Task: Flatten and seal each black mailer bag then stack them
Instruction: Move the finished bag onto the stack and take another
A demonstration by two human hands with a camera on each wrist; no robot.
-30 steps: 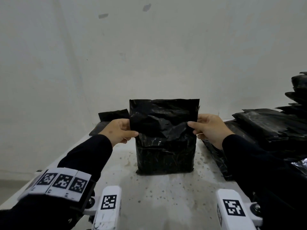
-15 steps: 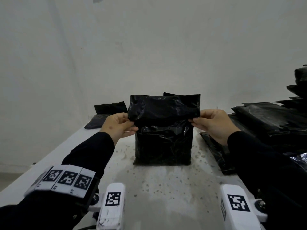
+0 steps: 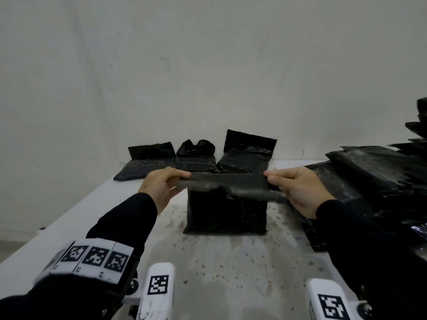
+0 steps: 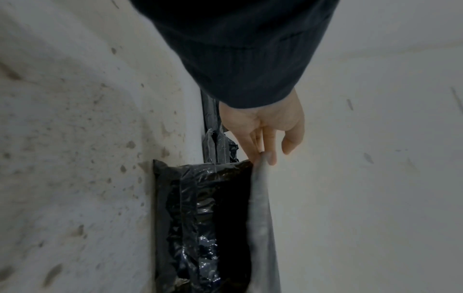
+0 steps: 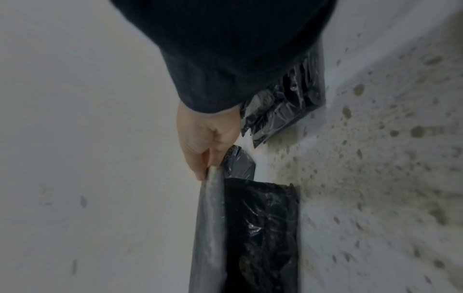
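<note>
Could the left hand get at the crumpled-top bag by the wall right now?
Probably not yet: the left hand pinches one end of the front mailer's flap. Once freed, the way to the crumpled-top bag looks open, just beyond it.

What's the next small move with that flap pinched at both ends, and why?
Probably bring the flap down onto the mailer bag's front and press it shut. The left hand and right hand hold it taut, folded toward the person, not yet stuck.
</note>
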